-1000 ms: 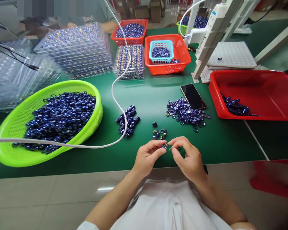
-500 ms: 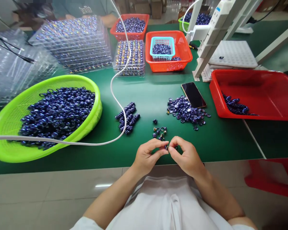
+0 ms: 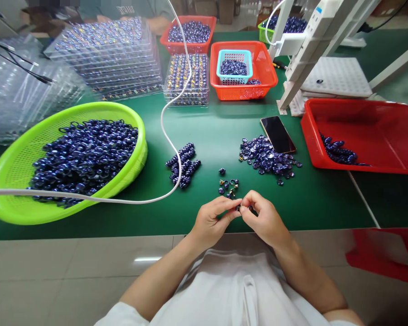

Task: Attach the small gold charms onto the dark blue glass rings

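Note:
My left hand and my right hand meet over the near edge of the green table, fingertips pinched together on a small dark blue piece. Just beyond them lie a few loose small blue pieces. A heap of flat blue discs lies to the right of those. Short rows of joined blue pieces lie to the left. What exactly each hand grips is too small to make out.
A lime green basket heaped with blue rings stands at left, a white cable crossing it. A phone, red bins, an orange basket and stacked clear trays ring the table. Another person sits across.
My two hands have come together from slightly apart, their fingertips now touching on the small blue piece. The view has shifted a little.

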A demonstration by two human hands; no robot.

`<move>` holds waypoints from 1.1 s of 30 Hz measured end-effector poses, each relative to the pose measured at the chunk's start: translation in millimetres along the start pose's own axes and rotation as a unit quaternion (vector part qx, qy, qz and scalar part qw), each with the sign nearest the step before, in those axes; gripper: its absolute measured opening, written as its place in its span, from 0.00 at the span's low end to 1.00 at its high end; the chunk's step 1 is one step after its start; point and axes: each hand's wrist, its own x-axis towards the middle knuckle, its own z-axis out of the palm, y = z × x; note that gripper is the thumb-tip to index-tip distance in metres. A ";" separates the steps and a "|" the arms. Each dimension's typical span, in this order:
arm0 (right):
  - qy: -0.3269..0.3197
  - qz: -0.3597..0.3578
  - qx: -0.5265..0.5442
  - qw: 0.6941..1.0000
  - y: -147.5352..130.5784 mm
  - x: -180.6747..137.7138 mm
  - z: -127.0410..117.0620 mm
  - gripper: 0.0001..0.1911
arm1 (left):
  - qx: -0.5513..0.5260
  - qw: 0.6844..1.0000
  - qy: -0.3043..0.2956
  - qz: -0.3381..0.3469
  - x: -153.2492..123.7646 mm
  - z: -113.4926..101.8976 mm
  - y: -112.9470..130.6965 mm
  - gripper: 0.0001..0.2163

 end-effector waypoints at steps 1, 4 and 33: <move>-0.001 0.002 0.008 1.000 0.9 0.5 0.4 0.06 | 0.003 1.000 0.001 -0.003 -0.4 0.6 0.9 0.13; 0.005 -0.003 0.024 1.000 2.1 2.0 1.8 0.05 | 0.002 1.000 0.004 -0.029 -1.5 1.8 4.1 0.13; 0.020 -0.069 -0.014 0.997 -3.4 -0.9 2.1 0.02 | -0.158 0.950 0.084 -0.256 -3.4 6.1 11.1 0.10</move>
